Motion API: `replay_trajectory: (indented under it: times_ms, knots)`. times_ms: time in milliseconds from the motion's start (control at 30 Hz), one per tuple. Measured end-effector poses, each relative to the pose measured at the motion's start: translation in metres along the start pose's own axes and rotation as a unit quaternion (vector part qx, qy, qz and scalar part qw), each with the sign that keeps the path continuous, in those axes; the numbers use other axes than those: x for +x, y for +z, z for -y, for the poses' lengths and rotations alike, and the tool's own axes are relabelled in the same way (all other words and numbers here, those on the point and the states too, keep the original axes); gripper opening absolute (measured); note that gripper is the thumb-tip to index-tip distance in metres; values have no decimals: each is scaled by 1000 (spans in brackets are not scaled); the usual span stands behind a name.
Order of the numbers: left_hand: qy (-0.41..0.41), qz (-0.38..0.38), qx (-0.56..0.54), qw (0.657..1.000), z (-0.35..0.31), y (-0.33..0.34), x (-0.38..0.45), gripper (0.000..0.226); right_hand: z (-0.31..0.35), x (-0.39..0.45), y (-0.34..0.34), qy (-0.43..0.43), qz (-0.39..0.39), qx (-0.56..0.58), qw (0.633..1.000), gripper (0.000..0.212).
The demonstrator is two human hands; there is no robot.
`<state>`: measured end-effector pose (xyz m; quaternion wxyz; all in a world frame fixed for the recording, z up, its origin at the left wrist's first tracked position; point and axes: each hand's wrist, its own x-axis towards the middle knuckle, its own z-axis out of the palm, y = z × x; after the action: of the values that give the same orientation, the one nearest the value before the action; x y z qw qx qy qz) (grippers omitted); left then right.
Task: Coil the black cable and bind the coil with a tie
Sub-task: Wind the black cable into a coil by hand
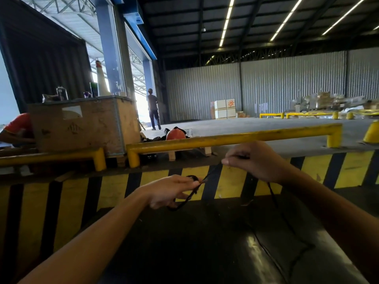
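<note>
Both bare arms reach forward over a dark, shiny surface (205, 242) in a warehouse loading bay. The left hand (170, 191) sits lower and nearer the middle, its fingers (192, 182) closed in a pinch on the black cable (211, 173), with a small loop of the cable showing above the knuckles and another short loop hanging below the palm. From that pinch the cable runs taut, up and to the right, to the right hand (254, 160), which is held higher and whose fingers are also closed on it between thumb and forefinger. Beyond the right hand the cable drops past the wrist and trails down across the dark surface toward the lower right, where it lies loose in a thin wavy line. Only a turn or two appears gathered at the left hand; how many cannot be told, and no tie can be made out. Behind the hands runs a wall painted in yellow and black stripes (114, 193), topped by a yellow guard rail (235, 138). To the left stands a large wooden crate (82, 126) with bottles and a white cone on top. An orange helmet (176, 134) lies on the floor beyond the rail, and a person (153, 108) stands at the bright doorway.
</note>
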<state>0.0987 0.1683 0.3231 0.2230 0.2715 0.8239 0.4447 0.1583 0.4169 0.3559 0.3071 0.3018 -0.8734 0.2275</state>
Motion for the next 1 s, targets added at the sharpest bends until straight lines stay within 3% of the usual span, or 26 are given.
replay_trajectory:
  times_ms: [67, 200, 333, 433, 567, 667, 733, 833, 900, 1000]
  knots:
    - [7, 52, 13, 999, -9, 10, 3, 32, 1, 13, 0, -7, -56, -2, 998, 22]
    - [30, 119, -68, 990, -20, 20, 4, 39, -9, 23, 12, 46, -120, 36, 991, 11]
    - [56, 148, -144, 977, -25, 18, -1, 42, -24, 14, 41, 111, -94, 61, 987, 18]
    - [71, 152, -164, 972, -23, 17, -3, 45, -29, 1, 64, 142, -10, 34, 989, 26]
    - [124, 97, -246, 956, -29, 13, -3, 49, -10, -22, 87, 145, 133, 119, 973, 26]
    - [160, 57, -309, 936, -34, 5, 1, 49, 14, -31, 103, 143, 307, 127, 932, 23]
    - [169, 33, -316, 933, -35, -1, 4, 47, 27, -31, 101, 130, 372, 101, 914, 27]
    - [143, -58, -241, 958, -29, -9, 6, 54, 36, -27, 73, 72, 350, 67, 932, 26]
    - [101, -125, -95, 982, -22, -11, 3, 68, 34, -22, 47, 31, 287, 32, 957, 23]
    - [37, -112, 99, 988, -14, -6, -3, 81, 21, -9, 12, 3, 185, 35, 982, 19]
